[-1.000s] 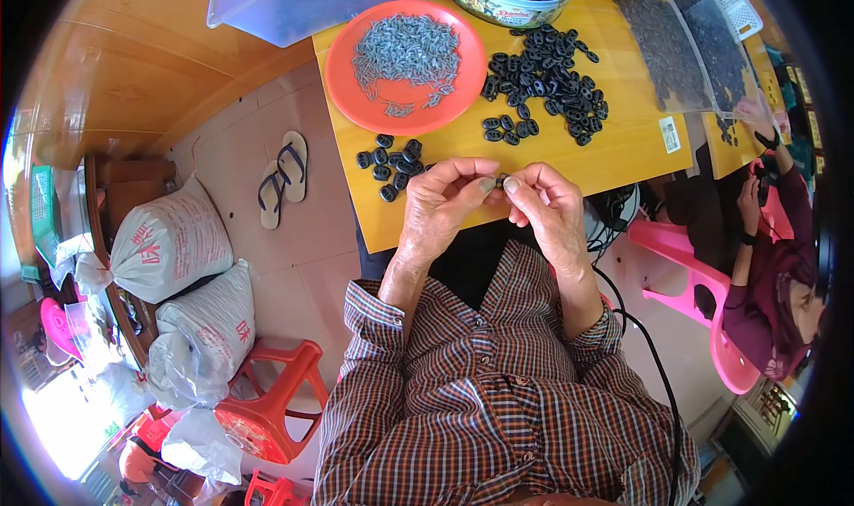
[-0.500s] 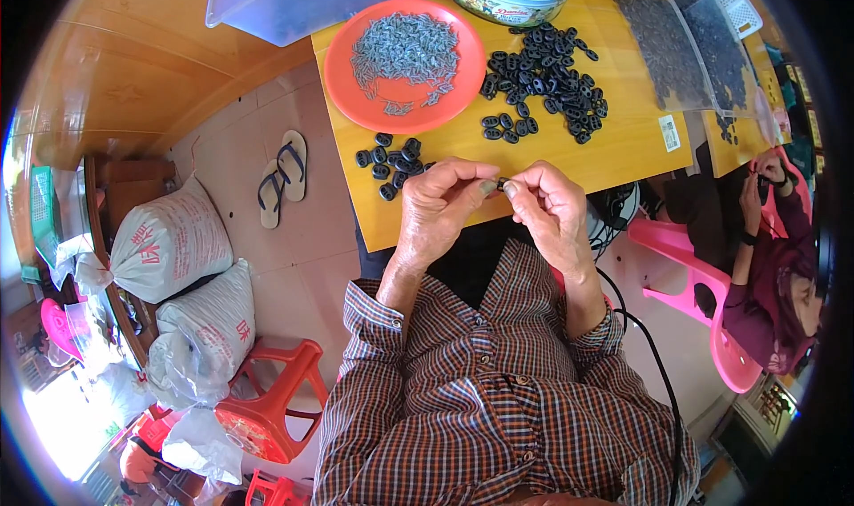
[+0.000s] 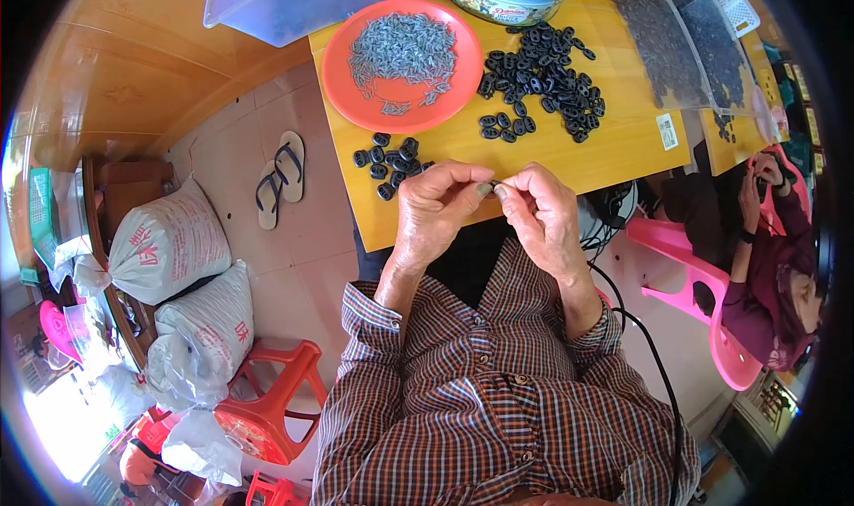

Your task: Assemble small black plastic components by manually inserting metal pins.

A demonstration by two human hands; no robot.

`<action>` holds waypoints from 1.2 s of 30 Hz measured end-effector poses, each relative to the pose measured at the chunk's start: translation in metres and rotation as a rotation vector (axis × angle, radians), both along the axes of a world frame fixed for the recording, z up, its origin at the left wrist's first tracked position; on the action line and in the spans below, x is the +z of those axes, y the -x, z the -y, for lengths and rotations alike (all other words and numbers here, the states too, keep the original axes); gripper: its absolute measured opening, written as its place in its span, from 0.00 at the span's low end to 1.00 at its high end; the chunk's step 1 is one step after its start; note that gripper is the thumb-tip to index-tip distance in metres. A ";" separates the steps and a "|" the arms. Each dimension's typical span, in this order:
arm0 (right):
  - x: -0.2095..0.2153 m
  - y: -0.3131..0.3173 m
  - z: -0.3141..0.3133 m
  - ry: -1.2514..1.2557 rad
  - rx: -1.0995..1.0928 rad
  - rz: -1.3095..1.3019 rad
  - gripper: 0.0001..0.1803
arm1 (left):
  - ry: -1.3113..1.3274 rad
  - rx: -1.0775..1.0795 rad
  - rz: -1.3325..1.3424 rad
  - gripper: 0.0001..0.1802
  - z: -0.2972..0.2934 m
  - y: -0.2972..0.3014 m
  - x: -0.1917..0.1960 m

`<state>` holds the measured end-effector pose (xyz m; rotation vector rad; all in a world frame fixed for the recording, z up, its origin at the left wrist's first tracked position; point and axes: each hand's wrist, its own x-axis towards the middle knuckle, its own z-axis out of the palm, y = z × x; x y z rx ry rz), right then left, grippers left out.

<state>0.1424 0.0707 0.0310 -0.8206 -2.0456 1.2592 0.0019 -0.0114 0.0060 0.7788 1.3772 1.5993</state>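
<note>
Over the near edge of the yellow table, my left hand and my right hand meet fingertip to fingertip. Between them they pinch a small black plastic piece, mostly covered by the fingers. Just beyond my left hand is a small group of black two-hole oval cord locks. A larger heap of black oval pieces spreads farther back, with several set apart at its near side. An orange plate holds many small grey metal springs.
A round tin of black parts and a translucent bin stand at the back. Clear trays of black pieces lie at the right. Another person sits near a pink chair. White sacks, slippers and a red stool are at left.
My right hand has shifted slightly left and its fingertips have changed position against the small piece. My left hand stays nearly in place. The heaps look the same.
</note>
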 end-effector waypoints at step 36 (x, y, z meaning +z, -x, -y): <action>0.008 -0.021 -0.020 0.437 -0.292 -0.073 0.09 | -0.026 0.073 -0.689 0.09 -0.056 -0.011 -0.002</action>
